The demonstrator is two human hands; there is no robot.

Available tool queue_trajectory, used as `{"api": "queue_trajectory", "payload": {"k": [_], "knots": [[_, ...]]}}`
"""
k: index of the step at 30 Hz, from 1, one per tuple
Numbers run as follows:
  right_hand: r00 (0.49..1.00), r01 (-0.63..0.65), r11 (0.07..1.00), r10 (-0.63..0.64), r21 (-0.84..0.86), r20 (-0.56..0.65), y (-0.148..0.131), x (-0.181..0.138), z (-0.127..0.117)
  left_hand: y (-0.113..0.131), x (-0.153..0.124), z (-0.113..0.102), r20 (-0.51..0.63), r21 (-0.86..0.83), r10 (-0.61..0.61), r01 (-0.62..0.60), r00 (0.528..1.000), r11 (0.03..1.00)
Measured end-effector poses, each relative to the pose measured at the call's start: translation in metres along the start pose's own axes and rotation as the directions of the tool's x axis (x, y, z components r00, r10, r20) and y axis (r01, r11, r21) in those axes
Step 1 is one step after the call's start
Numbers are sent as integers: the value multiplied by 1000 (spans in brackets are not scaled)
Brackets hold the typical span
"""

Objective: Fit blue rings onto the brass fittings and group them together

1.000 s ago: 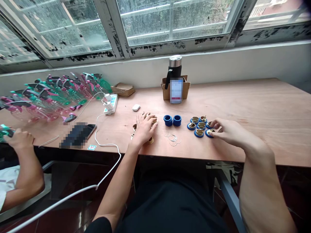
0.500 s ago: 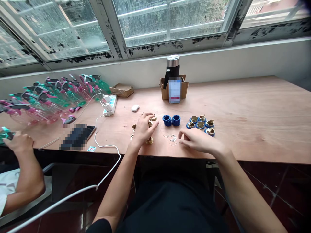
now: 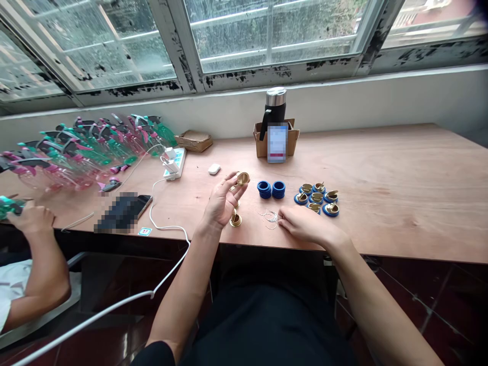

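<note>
My left hand (image 3: 221, 203) holds a small gold metal cup (image 3: 243, 178) between thumb and fingers, lifted off the table with its hollow side showing. Below that hand another gold cup (image 3: 236, 219) stands on the table, and others are partly hidden behind the fingers. My right hand (image 3: 299, 222) is closed, its fingertips at the right edge of a small pile of thin curved wires (image 3: 271, 217). What is in its pinch is hidden. Two short stacks of blue rings (image 3: 278, 189) stand between the hands. Right of them sit several gold pieces in blue rings (image 3: 316, 198).
A cardboard box (image 3: 261, 145) holds a black flask (image 3: 276, 109), with a phone (image 3: 277, 144) leaning in front. To the left are a white case (image 3: 214, 169), a power strip (image 3: 176, 165), a dark phone (image 3: 125, 213), clear spray bottles (image 3: 95, 147) and another person's hand (image 3: 36, 217).
My left hand has taken a gold cup from the group and raised it, turning palm up. My right hand has shifted slightly left to the wires, its fingers closing.
</note>
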State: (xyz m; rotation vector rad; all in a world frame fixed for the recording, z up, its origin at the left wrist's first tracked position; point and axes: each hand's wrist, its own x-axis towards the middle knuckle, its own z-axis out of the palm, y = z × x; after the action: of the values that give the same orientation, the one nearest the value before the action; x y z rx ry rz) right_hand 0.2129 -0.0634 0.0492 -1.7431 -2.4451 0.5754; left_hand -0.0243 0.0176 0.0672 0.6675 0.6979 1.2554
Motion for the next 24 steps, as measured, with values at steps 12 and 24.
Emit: {"api": "queue_trajectory", "payload": {"k": [12,24], "knots": [[865,136,917,74,375,-496,10,25,19,-8,-4,6,72,-37,-209,212,975,977],[951,243,515,41,822,-307,-12,43,44,-7,-4,10,-53,-56,-261,258,964,964]]}}
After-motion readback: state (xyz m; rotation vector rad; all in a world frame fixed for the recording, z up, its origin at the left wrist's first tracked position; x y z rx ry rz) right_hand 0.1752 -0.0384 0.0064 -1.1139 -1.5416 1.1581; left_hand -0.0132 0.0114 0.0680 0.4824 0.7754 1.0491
